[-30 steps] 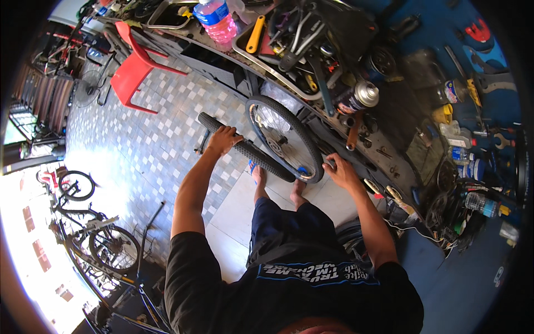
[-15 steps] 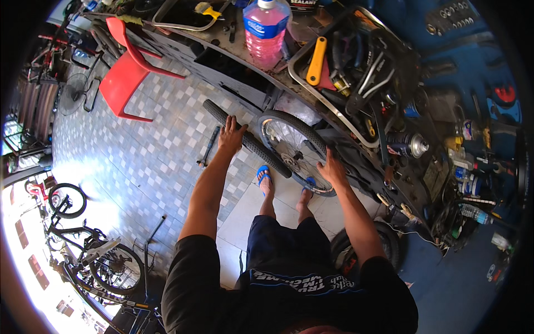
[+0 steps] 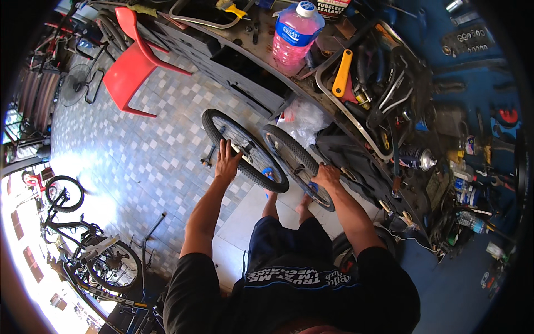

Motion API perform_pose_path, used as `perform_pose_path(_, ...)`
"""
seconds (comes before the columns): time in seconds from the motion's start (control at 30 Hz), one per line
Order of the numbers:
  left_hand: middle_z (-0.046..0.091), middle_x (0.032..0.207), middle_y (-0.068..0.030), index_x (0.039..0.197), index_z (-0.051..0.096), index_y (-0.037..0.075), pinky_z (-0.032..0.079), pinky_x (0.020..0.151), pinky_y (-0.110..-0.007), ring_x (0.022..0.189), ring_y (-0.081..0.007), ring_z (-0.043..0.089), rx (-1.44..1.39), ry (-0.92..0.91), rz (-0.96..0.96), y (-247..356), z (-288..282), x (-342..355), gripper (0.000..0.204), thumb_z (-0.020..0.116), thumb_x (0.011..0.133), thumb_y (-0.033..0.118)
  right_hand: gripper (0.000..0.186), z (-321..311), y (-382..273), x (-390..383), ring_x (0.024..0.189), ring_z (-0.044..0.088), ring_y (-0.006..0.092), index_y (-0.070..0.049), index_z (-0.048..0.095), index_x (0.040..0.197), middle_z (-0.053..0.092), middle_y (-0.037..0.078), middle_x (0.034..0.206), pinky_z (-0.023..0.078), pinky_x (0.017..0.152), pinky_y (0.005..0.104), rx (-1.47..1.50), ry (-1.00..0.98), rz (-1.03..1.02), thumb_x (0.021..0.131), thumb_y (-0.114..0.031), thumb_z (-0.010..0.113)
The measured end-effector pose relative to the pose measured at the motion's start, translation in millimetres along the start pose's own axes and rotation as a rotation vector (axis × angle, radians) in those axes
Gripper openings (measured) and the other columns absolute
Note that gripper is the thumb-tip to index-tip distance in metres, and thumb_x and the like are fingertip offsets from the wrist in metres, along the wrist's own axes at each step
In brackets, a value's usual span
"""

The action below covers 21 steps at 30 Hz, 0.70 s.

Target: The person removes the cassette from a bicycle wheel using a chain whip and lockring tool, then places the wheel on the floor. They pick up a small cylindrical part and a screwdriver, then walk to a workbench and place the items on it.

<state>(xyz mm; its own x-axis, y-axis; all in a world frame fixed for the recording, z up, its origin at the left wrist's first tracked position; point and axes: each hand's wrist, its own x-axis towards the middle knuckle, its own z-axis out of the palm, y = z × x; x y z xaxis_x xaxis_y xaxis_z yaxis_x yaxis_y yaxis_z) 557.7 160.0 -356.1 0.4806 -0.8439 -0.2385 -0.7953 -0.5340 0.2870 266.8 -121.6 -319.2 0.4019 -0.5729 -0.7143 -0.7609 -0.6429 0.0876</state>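
The bicycle wheel [image 3: 245, 149] stood on edge above the tiled floor [image 3: 139, 167], in front of the person's knees, its knobby black tyre tilted toward the upper left. A second wheel [image 3: 297, 164] stood just beside it on the right, roughly parallel, next to the desk [image 3: 261, 55].

The left hand [image 3: 227, 161] lay on the tyre of the first wheel; its grip was closed around the tread, fingers spread over the top. The right hand [image 3: 326, 176] rested on the rim of the second wheel near its lower end; its grip appeared closed on the rim (finger detail was partly hidden).

Beyond the wheels, a crumpled clear plastic bag [image 3: 303, 119] lay against the desk edge. On the desk stood a large pink bottle [image 3: 295, 33] with a white cap and a blue band label. To its right, a metal tray [image 3: 378, 94] held tools, including one with a yellow handle [image 3: 341, 72]. A spray can [image 3: 414, 160] with a silver cap lay further right on its side. A white rectangular carton [image 3: 334, 6] with dark lettering sat at the top edge.

A red plastic chair [image 3: 133, 61] stood on the floor at upper left. A parked bicycle [image 3: 83, 234] stood at lower left.
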Motion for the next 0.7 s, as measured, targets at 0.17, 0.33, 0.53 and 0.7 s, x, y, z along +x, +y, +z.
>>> perform_pose_path(0.17, 0.033, 0.162, -0.0172, 0.126, 0.071, 0.026, 0.034, 0.122, -0.054, 0.155, -0.0489, 0.017, 0.041, 0.006, -0.027, -13, -10, 20, 0.045, 0.064, 0.087, 0.004, 0.047, -24, -35, 4, 0.105, 0.073, 0.0343, -0.006, 0.076, 0.104, 0.076, 0.017, 0.111, 0.056, 0.094, 0.0456, 0.087, 0.061, -0.162, 0.073, -0.041, 0.082)
perform_pose_path(0.33, 0.04, 0.157, -0.0172, 0.128, 0.07, 0.027, 0.035, 0.121, -0.053, 0.154, -0.049, 0.019, 0.09, 0.005, -0.005, -19, -43, 68, 0.036, 0.058, 0.096, 0.014, 0.046, -65, -88, 9, 0.105, 0.073, 0.0332, -0.006, 0.076, 0.107, 0.077, 0.016, 0.105, 0.056, 0.094, 0.0444, 0.155, 0.138, -0.255, 0.075, -0.038, 0.08)
perform_pose_path(0.53, 0.035, 0.163, -0.0162, 0.139, 0.062, 0.031, 0.037, 0.12, -0.052, 0.153, -0.0492, 0.025, 0.185, -0.113, -0.034, 1, -63, 101, 0.046, 0.055, 0.098, 0.013, 0.046, -96, -95, 30, 0.108, 0.072, 0.034, -0.005, 0.072, 0.112, 0.075, 0.018, 0.112, 0.057, 0.093, 0.0471, 0.13, 0.138, -0.184, 0.081, -0.039, 0.077)
perform_pose_path(0.7, 0.023, 0.17, -0.0177, 0.156, 0.042, 0.035, 0.042, 0.118, -0.049, 0.153, -0.0425, 0.03, -0.013, -0.105, -0.18, 24, -57, 113, 0.069, 0.051, 0.095, 0.004, 0.046, -107, -58, 41, 0.111, 0.071, 0.0363, -0.005, 0.062, 0.122, 0.073, 0.019, 0.117, 0.057, 0.094, 0.0499, 0.245, 0.201, -0.036, 0.09, -0.038, 0.071)
